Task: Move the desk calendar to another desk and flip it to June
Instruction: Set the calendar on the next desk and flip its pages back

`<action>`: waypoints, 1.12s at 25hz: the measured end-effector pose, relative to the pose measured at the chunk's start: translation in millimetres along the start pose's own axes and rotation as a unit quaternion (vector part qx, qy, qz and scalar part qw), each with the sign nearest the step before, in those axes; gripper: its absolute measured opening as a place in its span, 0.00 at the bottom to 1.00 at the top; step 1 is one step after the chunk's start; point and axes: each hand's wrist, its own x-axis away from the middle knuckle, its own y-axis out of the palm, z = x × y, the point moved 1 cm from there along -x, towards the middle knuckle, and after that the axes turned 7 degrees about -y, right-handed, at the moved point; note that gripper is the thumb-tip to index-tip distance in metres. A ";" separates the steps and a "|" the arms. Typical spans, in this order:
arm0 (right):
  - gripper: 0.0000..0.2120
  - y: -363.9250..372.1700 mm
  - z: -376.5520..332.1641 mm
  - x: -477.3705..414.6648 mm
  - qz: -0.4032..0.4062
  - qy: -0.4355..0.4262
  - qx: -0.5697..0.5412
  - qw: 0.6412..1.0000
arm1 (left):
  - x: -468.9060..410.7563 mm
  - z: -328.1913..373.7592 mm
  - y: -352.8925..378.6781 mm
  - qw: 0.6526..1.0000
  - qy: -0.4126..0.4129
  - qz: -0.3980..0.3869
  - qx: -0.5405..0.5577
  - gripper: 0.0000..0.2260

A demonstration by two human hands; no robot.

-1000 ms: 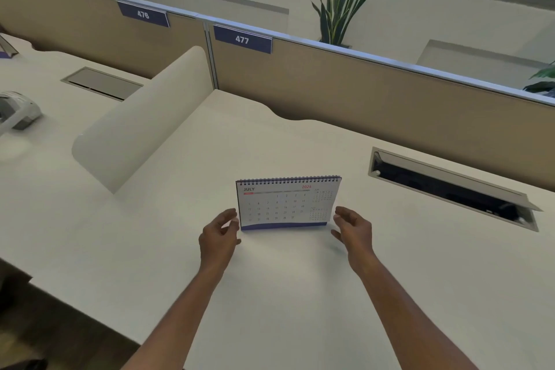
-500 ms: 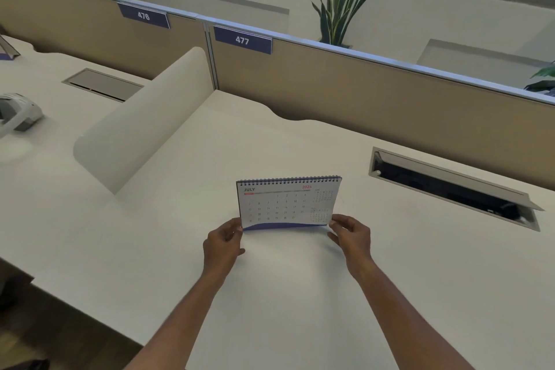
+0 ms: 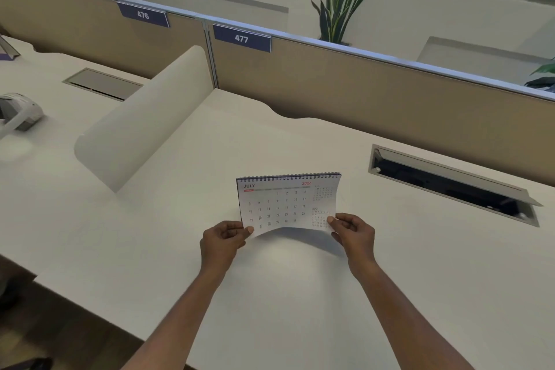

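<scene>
White desk (image 3: 270, 303); left hand (image 3: 220, 239), right hand (image 3: 356, 234) pinch calendar (image 3: 285, 204) page's lower corners.

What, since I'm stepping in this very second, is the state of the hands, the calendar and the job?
Left hand: pinches the lower left corner of the front page of the calendar.
Right hand: pinches the lower right corner.
Calendar: on the desk in front of the 477 sign, showing July; the page's bottom edge is lifted and bowed.
Done: calendar stands on a desk.
Left: turn it to June, then let go.
</scene>
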 end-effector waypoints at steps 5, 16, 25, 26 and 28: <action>0.08 -3.2 -1.8 2.5 0.003 -0.013 0.005 1.000 | -0.8 -0.6 -6.9 0.999 -0.001 -0.046 0.006 0.10; 0.05 -8.3 -29.8 10.9 -0.048 0.022 -0.076 0.996 | 10.3 9.0 -13.5 0.980 -0.069 -0.146 0.113 0.10; 0.10 -10.5 -58.5 8.0 -0.094 0.027 -0.115 0.989 | 20.4 49.4 -26.9 0.974 -0.010 -0.155 0.167 0.10; 0.11 -10.8 -61.3 7.1 -0.108 0.025 -0.123 0.986 | 20.7 54.2 -28.8 0.972 -0.003 -0.153 0.180 0.10; 0.14 -10.0 -68.5 5.7 -0.142 0.021 -0.149 0.978 | 20.8 63.2 -30.0 0.969 0.020 -0.153 0.191 0.13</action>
